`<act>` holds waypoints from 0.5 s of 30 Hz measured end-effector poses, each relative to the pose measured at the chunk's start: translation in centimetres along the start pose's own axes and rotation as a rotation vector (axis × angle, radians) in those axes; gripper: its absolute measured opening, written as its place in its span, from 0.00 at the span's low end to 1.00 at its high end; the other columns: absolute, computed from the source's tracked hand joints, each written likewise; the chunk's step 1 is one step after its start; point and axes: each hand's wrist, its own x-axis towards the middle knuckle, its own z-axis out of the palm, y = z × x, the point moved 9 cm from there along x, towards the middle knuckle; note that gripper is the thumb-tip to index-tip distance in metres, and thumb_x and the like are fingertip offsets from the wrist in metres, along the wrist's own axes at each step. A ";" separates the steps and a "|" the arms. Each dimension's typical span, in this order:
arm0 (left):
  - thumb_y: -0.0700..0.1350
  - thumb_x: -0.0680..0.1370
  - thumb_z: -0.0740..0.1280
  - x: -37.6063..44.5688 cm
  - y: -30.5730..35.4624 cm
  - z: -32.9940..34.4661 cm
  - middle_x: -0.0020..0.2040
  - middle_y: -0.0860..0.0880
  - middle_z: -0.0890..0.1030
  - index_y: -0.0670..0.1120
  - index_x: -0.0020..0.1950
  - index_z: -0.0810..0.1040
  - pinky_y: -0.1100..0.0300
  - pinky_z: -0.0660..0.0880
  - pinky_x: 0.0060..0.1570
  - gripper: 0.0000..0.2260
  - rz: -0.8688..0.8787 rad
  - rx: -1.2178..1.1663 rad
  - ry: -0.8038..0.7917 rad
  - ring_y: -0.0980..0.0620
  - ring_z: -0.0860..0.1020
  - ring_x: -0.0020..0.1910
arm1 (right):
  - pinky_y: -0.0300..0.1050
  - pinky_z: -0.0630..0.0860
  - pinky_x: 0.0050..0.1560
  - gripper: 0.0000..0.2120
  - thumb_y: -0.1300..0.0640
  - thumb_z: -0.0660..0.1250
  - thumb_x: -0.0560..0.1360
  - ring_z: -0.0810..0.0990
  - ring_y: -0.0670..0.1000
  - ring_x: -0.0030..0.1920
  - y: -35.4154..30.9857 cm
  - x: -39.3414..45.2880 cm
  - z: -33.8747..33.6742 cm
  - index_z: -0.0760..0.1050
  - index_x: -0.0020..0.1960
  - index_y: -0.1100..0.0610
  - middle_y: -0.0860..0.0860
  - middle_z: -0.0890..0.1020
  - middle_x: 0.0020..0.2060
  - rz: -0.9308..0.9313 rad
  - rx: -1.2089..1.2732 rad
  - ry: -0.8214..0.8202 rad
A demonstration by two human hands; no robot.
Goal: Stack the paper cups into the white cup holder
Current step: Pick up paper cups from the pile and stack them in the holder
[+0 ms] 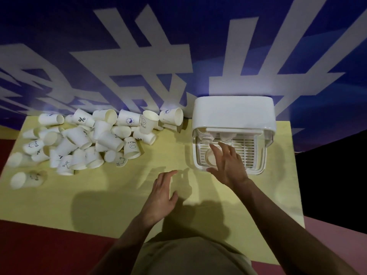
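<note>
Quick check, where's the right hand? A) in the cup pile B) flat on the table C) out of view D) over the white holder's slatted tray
D: the right hand reaches with fingers spread over the slatted tray of the white cup holder; the pile of paper cups sits far to the left.

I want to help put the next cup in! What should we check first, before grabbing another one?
1. Left hand free to grab: ok, its fingers are straight and it holds nothing.
2. Right hand free: ok, fingers spread over the holder's front, gripping nothing I can see.
3. Cups within reach: ok, the pile of paper cups lies tipped over on the yellow table, left of the holder.
4. White cup holder open at the front: ok, its slatted tray shows.
5. Cup in the holder sitting straight: cannot tell, the right hand partly hides it.
</note>
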 end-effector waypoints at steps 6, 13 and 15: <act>0.41 0.78 0.68 -1.0 -5.4 -4.8 0.69 0.57 0.66 0.58 0.77 0.62 0.46 0.73 0.67 0.30 0.010 -0.053 0.102 0.52 0.69 0.69 | 0.59 0.78 0.53 0.24 0.45 0.65 0.78 0.74 0.62 0.60 -5.8 -3.9 -1.1 0.72 0.69 0.57 0.58 0.76 0.63 -0.114 0.020 0.194; 0.39 0.78 0.67 -3.8 -15.0 -15.4 0.67 0.55 0.70 0.53 0.74 0.68 0.46 0.75 0.64 0.25 0.016 -0.087 0.291 0.50 0.71 0.66 | 0.57 0.78 0.55 0.18 0.48 0.63 0.79 0.77 0.60 0.56 -20.6 -2.9 2.7 0.75 0.66 0.55 0.55 0.77 0.62 -0.272 0.099 0.119; 0.38 0.78 0.68 -5.2 -18.8 -20.1 0.66 0.52 0.72 0.51 0.72 0.71 0.45 0.75 0.64 0.24 0.003 -0.072 0.406 0.48 0.71 0.66 | 0.56 0.79 0.52 0.17 0.48 0.64 0.79 0.77 0.58 0.55 -25.8 -2.0 4.2 0.75 0.65 0.54 0.54 0.77 0.61 -0.328 0.129 0.073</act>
